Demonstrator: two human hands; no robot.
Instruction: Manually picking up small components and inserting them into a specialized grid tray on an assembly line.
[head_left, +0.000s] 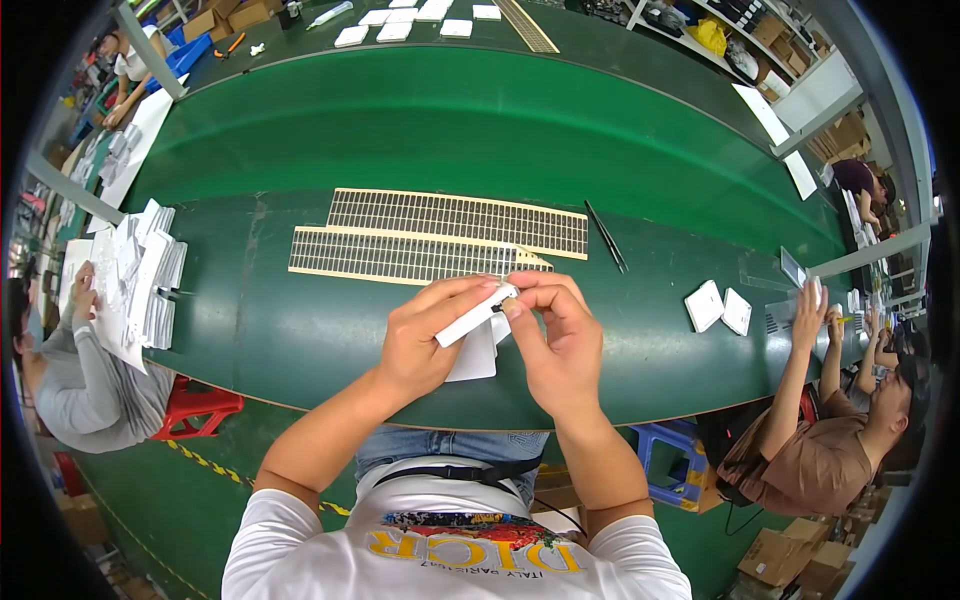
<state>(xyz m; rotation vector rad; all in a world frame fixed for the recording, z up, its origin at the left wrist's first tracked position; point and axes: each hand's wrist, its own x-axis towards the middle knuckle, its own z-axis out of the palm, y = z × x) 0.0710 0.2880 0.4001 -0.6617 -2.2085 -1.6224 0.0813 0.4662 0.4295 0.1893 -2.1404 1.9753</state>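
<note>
My left hand (425,325) grips a slim white plastic piece (466,319), tilted up over the bench. At its far end the fingers of my right hand (560,335) pinch closed, with a small dark bit showing beside the thumb; its kind I cannot make out. Below my hands a white flat panel (478,362) lies on the bench, partly covered. Just beyond are two sheets of small dark rectangular stickers, a far sheet (455,218) and a near sheet (385,258). Dark tweezers (606,238) rest to the right of them.
Two white square cases (705,306) lie at the right on the green bench (300,345). Stacked white pieces (160,285) stand at the left, by a seated person. More white cases (396,31) lie on the far bench. Another person (815,445) works at the right, near a blue stool (672,455).
</note>
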